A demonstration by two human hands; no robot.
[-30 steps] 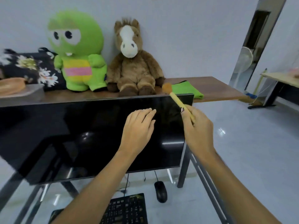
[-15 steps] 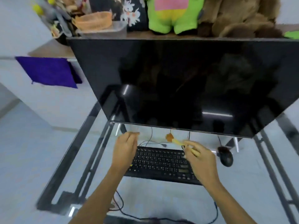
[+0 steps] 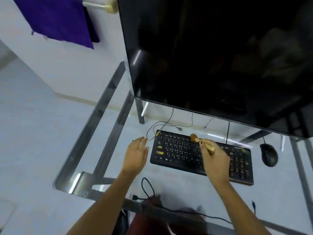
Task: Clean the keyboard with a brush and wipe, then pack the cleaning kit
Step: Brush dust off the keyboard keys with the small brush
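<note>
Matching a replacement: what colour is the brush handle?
Pale yellow brush handle, bamboo-like, seen from the head camera.

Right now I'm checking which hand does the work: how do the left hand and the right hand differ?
The right hand grips the brush, its fingers curled round the handle; the left hand holds nothing, its fingers straight. The right hand is over the keyboard; the left hand is beside the keyboard's left end. Both are bare.

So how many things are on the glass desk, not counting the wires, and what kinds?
Keyboard: 1
Mouse: 1
Monitor: 1
Brush, held in the right hand: 1
Total: 4
</note>
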